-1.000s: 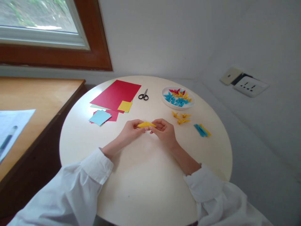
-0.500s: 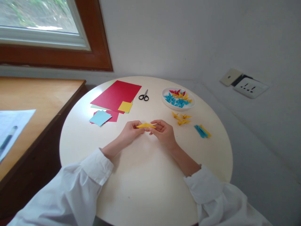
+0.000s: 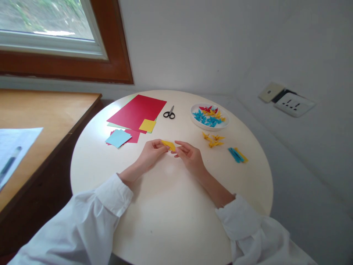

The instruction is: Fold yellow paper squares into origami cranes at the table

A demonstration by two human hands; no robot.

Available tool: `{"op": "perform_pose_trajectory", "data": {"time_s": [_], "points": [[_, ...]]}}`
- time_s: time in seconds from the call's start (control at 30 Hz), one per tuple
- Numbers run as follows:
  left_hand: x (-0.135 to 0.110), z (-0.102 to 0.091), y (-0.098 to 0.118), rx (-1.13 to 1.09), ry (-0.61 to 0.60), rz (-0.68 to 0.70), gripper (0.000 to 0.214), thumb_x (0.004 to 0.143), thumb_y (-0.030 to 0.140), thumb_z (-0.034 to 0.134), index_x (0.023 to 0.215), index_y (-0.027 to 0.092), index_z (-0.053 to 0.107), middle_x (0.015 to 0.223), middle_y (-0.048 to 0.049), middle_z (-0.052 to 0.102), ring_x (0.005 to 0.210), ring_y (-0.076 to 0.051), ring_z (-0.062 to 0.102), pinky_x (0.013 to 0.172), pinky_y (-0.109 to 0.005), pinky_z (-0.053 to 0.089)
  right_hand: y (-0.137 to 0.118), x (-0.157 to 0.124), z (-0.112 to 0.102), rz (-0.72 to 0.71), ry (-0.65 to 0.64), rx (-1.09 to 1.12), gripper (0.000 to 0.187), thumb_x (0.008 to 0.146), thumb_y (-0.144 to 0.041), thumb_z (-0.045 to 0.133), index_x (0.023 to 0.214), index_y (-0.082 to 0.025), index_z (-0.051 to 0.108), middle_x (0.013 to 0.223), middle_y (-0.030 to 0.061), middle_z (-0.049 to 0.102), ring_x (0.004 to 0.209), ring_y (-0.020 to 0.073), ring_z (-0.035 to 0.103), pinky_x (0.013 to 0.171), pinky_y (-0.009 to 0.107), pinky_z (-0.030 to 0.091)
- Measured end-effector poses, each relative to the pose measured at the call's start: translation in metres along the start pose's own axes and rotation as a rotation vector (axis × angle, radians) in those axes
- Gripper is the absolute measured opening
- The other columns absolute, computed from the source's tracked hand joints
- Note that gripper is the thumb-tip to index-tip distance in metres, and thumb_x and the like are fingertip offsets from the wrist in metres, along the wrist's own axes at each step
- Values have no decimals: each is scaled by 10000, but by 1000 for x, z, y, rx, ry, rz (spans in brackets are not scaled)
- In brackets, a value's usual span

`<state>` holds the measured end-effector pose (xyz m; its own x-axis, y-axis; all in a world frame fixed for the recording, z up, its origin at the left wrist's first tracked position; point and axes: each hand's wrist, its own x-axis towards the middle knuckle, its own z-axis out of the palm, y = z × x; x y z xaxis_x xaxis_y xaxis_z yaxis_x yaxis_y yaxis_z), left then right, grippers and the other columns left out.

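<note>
A small folded yellow paper piece (image 3: 168, 145) sits between my two hands over the middle of the round cream table (image 3: 171, 206). My left hand (image 3: 151, 153) pinches its left end with curled fingers. My right hand (image 3: 189, 156) pinches its right end with thumb and forefinger, the other fingers loosely spread. Both forearms come up from white sleeves at the bottom.
Red sheets (image 3: 137, 110), a yellow square (image 3: 147, 125) and a light blue square (image 3: 118, 138) lie at the back left, black scissors (image 3: 169, 112) behind. A white plate (image 3: 209, 125) holds several folded cranes; three yellow cranes (image 3: 213, 140) and blue-yellow folded strips (image 3: 237, 155) lie to the right. A wooden desk (image 3: 41, 114) stands on the left.
The yellow piece has turned from lying level to tilted and looks shorter; my hands have drawn slightly closer together. The view has shifted a little.
</note>
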<state>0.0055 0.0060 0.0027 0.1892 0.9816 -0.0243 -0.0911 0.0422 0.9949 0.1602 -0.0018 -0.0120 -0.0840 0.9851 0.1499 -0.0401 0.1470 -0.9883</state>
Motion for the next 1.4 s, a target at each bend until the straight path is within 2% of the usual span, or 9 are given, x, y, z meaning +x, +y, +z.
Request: {"op": "perform_pose_trajectory", "data": {"time_s": [0.1,0.33,0.43,0.6,0.73,1.03,1.13,1.23,1.4], "points": [[-1,0,0,82,-6,9,181,658,282,635,742,122,651,701,-65,654,598,-130,568,529,-228,412,0,0,0,-51,63,-97,288,682,-372,646,901,-186,653,849,48,695,742,162,658,657,289,541],[-5,3,4,142,-152,42,177,699,303,627,757,139,658,735,-45,667,629,-120,575,559,-214,404,-1,0,-1,-85,85,-212,185,648,-332,670,736,-175,629,687,27,649,649,154,610,613,277,506],[-5,4,4,137,-131,37,215,687,330,640,780,137,658,734,-48,669,635,-133,584,562,-227,416,-2,0,-1,-80,89,-217,171,642,-328,665,681,-174,601,636,11,628,587,136,580,573,259,480],[-5,3,2,129,-17,58,225,685,340,641,799,146,639,698,-24,649,589,-109,564,524,-211,397,-5,0,1,-27,26,-180,169,642,-317,641,603,-172,565,569,-14,594,533,111,537,531,236,433],[-4,3,3,109,-41,81,210,690,340,634,772,147,636,712,-21,651,625,-114,575,565,-220,418,-6,0,1,2,-23,-185,191,656,-300,619,544,-171,533,524,-23,566,507,97,500,501,224,392],[-5,4,6,127,-62,70,164,718,297,599,771,142,607,671,-17,638,588,-109,568,522,-210,406,-6,0,1,8,-52,-170,189,680,-295,614,554,-169,551,535,-15,585,528,104,543,551,244,440],[-4,3,4,71,-63,47,164,717,282,613,812,152,578,613,3,622,582,-114,580,545,-218,428,-6,-1,2,3,-39,-33,173,662,-300,649,641,-179,527,574,-31,599,539,108,585,579,259,483],[-3,2,3,-48,-90,4,186,712,269,626,843,162,549,611,5,640,614,-132,616,608,-251,466,-6,-2,3,-16,-18,88,268,616,-280,703,749,-201,484,634,-51,613,564,120,625,594,275,517],[-1,2,1,-116,-65,-52,184,712,244,629,853,169,537,617,4,651,594,-118,624,634,-256,477,-6,-3,3,-94,-15,46,312,612,-247,722,801,-216,475,664,-57,611,593,117,631,600,277,541]]}}
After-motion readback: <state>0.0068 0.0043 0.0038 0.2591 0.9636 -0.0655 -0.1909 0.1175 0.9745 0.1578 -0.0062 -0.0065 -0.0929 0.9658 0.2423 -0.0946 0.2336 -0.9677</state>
